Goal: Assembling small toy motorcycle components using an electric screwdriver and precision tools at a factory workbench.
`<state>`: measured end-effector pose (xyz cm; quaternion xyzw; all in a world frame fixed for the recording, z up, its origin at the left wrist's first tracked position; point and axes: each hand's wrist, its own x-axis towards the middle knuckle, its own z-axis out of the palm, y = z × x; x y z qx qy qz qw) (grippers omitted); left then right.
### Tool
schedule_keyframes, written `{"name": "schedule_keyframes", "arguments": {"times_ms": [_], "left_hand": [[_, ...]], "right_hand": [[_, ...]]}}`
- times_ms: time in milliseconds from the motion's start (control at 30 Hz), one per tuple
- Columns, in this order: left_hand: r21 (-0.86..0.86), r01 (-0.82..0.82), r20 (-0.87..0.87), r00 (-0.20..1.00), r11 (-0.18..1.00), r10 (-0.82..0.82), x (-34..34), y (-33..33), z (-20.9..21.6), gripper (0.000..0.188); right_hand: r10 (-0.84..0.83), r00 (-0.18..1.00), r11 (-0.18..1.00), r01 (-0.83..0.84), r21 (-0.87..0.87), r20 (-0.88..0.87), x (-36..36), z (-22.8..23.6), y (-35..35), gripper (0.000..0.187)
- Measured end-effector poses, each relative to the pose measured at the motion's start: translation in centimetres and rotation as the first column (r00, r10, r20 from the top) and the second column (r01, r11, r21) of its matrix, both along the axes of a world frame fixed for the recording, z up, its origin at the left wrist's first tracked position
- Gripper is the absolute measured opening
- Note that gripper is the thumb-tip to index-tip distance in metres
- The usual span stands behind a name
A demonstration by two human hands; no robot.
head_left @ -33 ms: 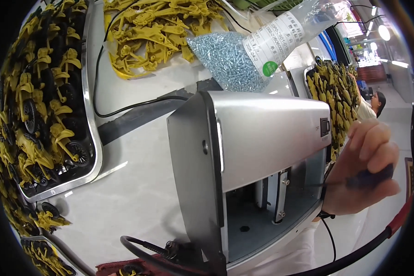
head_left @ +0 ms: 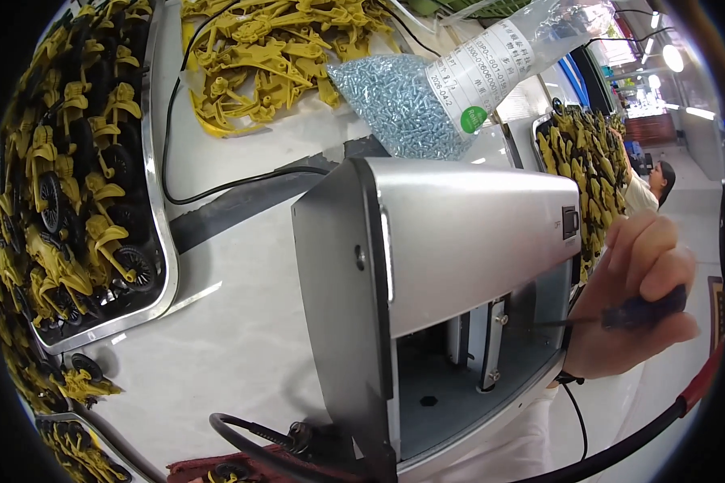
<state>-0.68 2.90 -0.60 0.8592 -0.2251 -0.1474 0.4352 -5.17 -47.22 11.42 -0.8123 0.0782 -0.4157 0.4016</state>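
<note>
Right hand wraps a dark screwdriver, tip inside the open bay of the grey machine near the inner bracket. Left hand out of view. Advice: keep shaft square, press lightly.

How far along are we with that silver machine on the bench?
Done: the silver machine lies tipped, its open side showing the inner rails. In hand: the right hand holds a dark-handled screwdriver, tip pointing at a rail fitting inside. Left: cannot tell how many fasteners remain; the bag of screws lies behind. Left hand unseen.
</note>
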Motion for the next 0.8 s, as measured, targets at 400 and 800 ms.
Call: {"name": "schedule_keyframes", "arguments": {"times_ms": [400, 800], "left_hand": [[0.015, -0.022, 0.028, 0.999, 1.000, 0.021, 0.1, -1.3, 0.4, 0.036], [-0.020, -0.024, 0.003, 1.000, 1.000, 0.024, 0.0, -1.0, 0.3, 0.032]], "right_hand": [[-0.018, 0.999, 0.996, 0.015, -0.083, -0.037, 0.7, -2.7, 1.2, 0.046], [-0.216, 0.976, 0.961, 0.205, -0.185, -0.038, 0.7, -2.7, 2.2, 0.050]]}}
